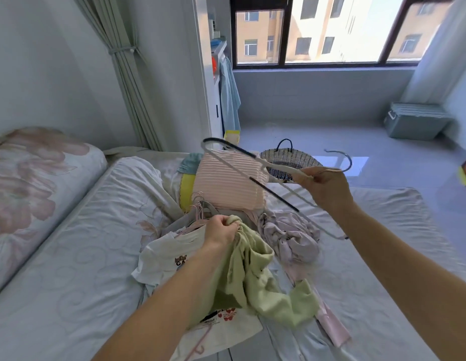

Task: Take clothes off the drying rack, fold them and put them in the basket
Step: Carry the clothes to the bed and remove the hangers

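Light green soft knit garment is the one in hand here: it hangs bunched up from the person's left hand. That hand has its fingers curled tight round a wad of the fabric at the top. The rest of it trails down toward 5 o'clock over the pale patterned bed sheet.

The right hand is up at about 2 o'clock from the left one. It's pinching a white plastic hanger with dark non-slip strips at the neck, just below the metal hook. The hanger is in the air, tilted, and apart from the green piece.

Under the green garment, at its 8 o'clock, a white t-shirt with a printed logo lies flat on the bed. At 3 o'clock of the left hand there's a crumpled lilac garment. At 12 o'clock a folded pink ribbed knit sits on top of a pile, with a bunch of thin pink hangers just in front of it.

The dark woven basket with a loop handle stands on the grey floor off the end of the bed. That's roughly 1 o'clock from the pink knit, partly behind the hanger. A floral pillow lies way over at 9 o'clock.
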Available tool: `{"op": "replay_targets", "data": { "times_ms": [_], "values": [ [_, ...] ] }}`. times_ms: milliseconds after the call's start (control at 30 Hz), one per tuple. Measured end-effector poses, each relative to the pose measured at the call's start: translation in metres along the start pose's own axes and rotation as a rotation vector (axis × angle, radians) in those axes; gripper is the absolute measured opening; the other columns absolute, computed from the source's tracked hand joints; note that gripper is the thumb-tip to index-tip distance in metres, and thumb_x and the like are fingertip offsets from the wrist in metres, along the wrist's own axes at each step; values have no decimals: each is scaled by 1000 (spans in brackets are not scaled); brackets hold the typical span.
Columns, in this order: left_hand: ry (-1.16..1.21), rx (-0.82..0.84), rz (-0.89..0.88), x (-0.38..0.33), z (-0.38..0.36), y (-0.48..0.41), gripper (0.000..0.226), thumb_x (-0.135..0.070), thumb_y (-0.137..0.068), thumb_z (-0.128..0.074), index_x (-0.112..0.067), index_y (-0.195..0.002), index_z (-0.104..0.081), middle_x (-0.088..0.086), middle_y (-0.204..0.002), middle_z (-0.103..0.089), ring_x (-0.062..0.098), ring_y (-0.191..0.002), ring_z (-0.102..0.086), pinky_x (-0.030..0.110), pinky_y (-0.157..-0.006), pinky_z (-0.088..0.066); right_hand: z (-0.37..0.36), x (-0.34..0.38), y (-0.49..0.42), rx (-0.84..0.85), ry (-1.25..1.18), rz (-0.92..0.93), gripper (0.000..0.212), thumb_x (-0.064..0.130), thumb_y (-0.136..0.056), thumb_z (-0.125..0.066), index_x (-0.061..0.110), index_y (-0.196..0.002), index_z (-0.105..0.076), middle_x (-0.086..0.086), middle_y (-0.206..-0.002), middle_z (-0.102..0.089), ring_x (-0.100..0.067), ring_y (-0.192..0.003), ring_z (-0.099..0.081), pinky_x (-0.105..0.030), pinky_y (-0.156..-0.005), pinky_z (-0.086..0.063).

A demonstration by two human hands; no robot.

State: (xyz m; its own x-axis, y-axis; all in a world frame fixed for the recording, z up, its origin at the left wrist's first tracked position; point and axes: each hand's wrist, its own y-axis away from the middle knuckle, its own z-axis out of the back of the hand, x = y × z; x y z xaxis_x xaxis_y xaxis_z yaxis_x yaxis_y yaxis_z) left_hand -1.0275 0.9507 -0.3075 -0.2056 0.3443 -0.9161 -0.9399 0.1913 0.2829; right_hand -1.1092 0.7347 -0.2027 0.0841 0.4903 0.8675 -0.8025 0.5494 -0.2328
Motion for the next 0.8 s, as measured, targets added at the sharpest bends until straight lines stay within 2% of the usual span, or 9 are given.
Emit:
{"op": "replay_targets", "data": {
  "times_ms": [67, 133, 233, 367, 433, 500, 600, 667, 800],
  "values": [
    [-17, 27, -38, -14, -17, -5, 8, -13, -82, -71, -13, -83, -63, 9, -86, -66, 27, -86, -66, 50, -84, -55, 16, -26, 1, 17, 205, -51, 9, 33, -81, -74, 25, -85, -77, 35, -53, -55, -7, -72, -56, -34, -77, -47],
    [-22, 38, -63, -32, -32, -12, 10, -17, -80, -73, -16, -84, -63, 7, -88, -68, 29, -90, -67, 50, -84, -55, 35, -46, 2, 36, 378, -113, 17, 39, -83, -71, 25, -90, -77, 31, -68, -60, -11, -86, -59, -37, -88, -46],
    [-34, 57, -122, -71, -54, -11, 13, -20, -80, -73, -22, -75, -61, 3, -82, -67, 27, -87, -67, 48, -83, -56, 69, -63, 2, 32, 543, -175, 17, 41, -85, -67, 29, -92, -75, 5, -93, -71, -21, -99, -62, -37, -87, -46],
    [25, 57, -210, -128, -86, -7, 20, -12, -85, -70, -19, -69, -59, -1, -73, -62, 21, -78, -62, 45, -83, -56, 125, -82, -6, 32, 631, -248, 14, 42, -85, -65, 29, -86, -72, 1, -88, -69, -25, -94, -63, -35, -80, -47],
    [55, 67, -253, -153, -102, -7, 7, -15, -83, -72, -12, -80, -66, 4, -80, -67, 23, -82, -66, 46, -83, -56, 156, -89, -8, 30, 677, -278, 11, 41, -86, -66, 31, -83, -68, 2, -87, -67, -24, -94, -62, -33, -78, -45],
    [64, 53, -282, -175, -118, -8, 21, -19, -81, -75, -4, -95, -68, 8, -90, -69, 26, -88, -67, 46, -84, -56, 188, -95, -9, 8, 727, -299, 11, 40, -88, -65, 30, -85, -68, 3, -84, -63, -22, -89, -59, -31, -74, -40],
    [89, 0, -325, -204, -143, -12, 23, -18, -80, -75, -5, -96, -65, 7, -90, -67, 29, -93, -67, 44, -86, -55, 231, -109, -14, -40, 757, -321, 12, 42, -88, -64, 32, -85, -69, 2, -86, -66, -21, -84, -55, -33, -74, -43],
    [82, -43, -358, -218, -159, -17, 23, -17, -82, -74, -4, -99, -64, 6, -90, -63, 29, -95, -65, 41, -88, -53, 252, -113, -20, -46, 744, -342, 13, 42, -88, -64, 31, -86, -71, 6, -77, -63, -21, -80, -55, -34, -75, -44],
    [-91, -32, -385, -221, -184, -30, 38, -22, -86, -70, -3, -116, -58, 10, -108, -63, 28, -106, -60, 32, -91, -47, 275, -116, -31, -37, 718, -317, 7, 40, -86, -67, 34, -86, -69, 12, -70, -60, -19, -78, -57, -34, -74, -44]
  ]
}}
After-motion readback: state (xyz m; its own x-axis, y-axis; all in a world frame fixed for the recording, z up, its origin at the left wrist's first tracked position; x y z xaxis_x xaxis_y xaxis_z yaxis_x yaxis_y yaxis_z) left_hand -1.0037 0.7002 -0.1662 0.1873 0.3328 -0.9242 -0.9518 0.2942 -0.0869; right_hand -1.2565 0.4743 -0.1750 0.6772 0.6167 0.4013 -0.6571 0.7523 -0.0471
